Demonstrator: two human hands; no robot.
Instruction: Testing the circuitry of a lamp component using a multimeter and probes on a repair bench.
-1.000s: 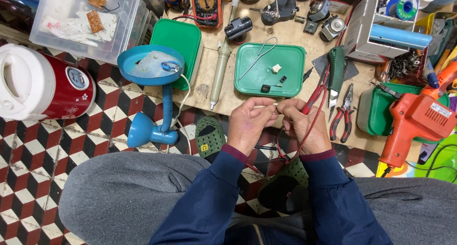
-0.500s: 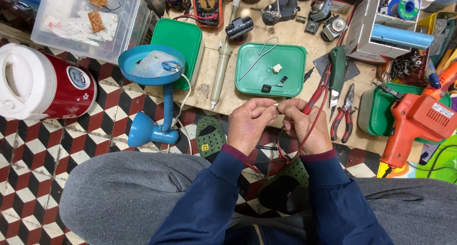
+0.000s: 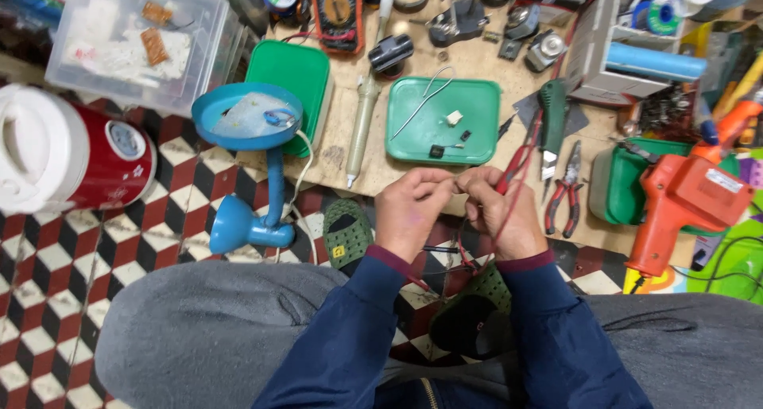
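Head view shows us both hands meeting at the middle of the frame, just below the near edge of the low wooden desk [image 3: 477, 75]. Our left hand [image 3: 409, 210] and right hand [image 3: 501, 214] each close fingertips in a narrow pinch grip on a thin wire [image 3: 455, 188] held between them; red leads [image 3: 517, 166] run from the right hand up toward the desk and down between our wrists. Directly above the hands lies a green tray [image 3: 413, 139] with a bent wire and a few small parts on it. Left of it rests a soldering iron [image 3: 364, 115], and further left a blue desk lamp [image 3: 254, 170] stands on the checkered floor [image 3: 48, 274]. A red and white jug [image 3: 63, 158] sits at the left edge, a clear plastic box [image 3: 135, 39] in the upper left. Right of the tray lie red-handled pliers [image 3: 566, 188], and an orange heat gun [image 3: 691, 198] sits at the right edge. Green sandals [image 3: 346, 232] show below the hands.
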